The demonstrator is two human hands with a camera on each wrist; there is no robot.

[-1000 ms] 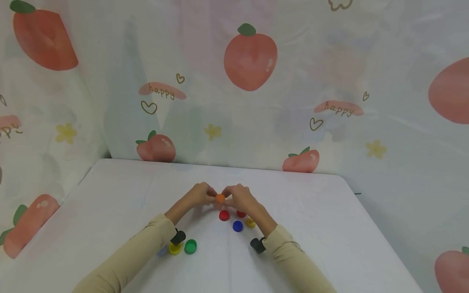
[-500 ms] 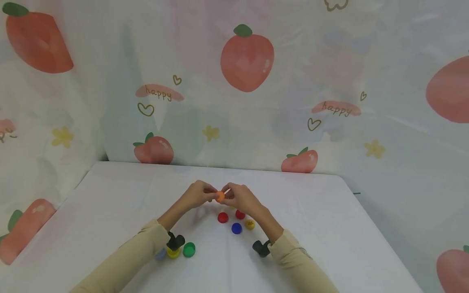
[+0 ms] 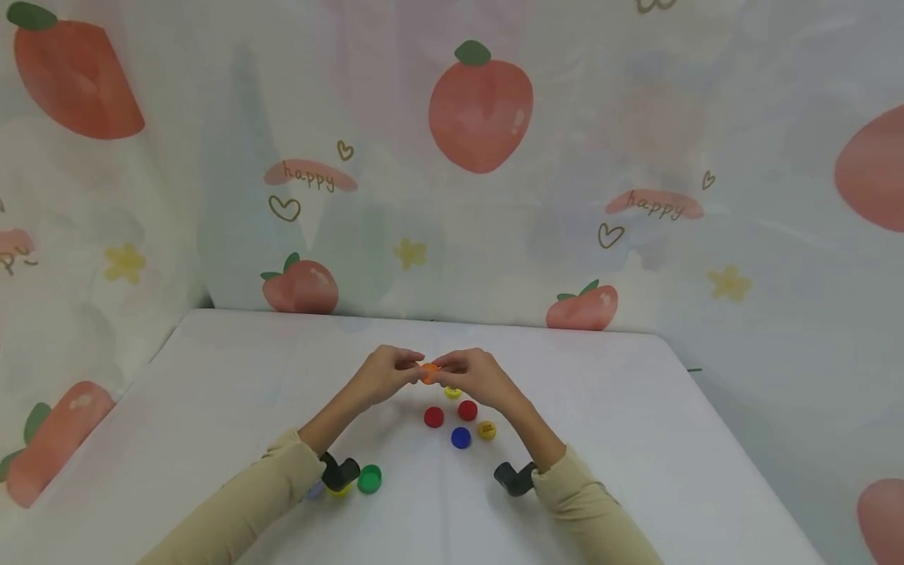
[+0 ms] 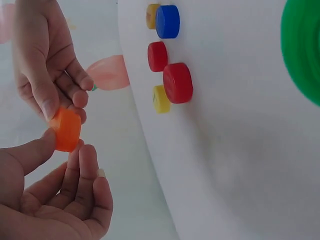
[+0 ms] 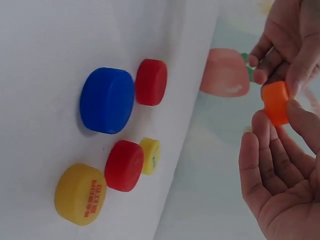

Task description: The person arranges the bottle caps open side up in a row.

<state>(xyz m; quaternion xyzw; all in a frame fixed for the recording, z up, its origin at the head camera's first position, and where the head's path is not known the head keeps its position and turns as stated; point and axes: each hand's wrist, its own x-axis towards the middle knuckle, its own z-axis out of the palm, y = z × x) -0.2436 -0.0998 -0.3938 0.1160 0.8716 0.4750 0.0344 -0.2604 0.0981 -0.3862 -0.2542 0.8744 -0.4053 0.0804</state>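
An orange bottle cap [image 3: 428,373] is held up above the far middle of the table, between both hands. My left hand [image 3: 381,375] pinches it from the left with thumb and fingertips. From the other side, my right hand [image 3: 480,378] grips it the same way. In the left wrist view the orange cap [image 4: 67,130] stands on edge, each thumb pressed to it. Below the hands lie two red caps [image 3: 434,417], a blue cap [image 3: 461,438], a yellow cap with red print [image 3: 486,430] and a plain-looking yellow cap [image 3: 452,392], partly behind the right hand.
A green cap [image 3: 369,479] lies hollow side up near the left wrist. Beside it, a yellow cap [image 3: 340,490] and a pale blue cap [image 3: 315,490] are partly hidden by the left wrist camera [image 3: 342,472]. A fruit-print curtain [image 3: 487,235] hangs behind the white table [image 3: 600,408].
Both hands have risen slightly with the orange cap, and the right wrist has shifted outward. The yellow cap behind the red ones has come into view. Both hands keep hold of the orange cap.
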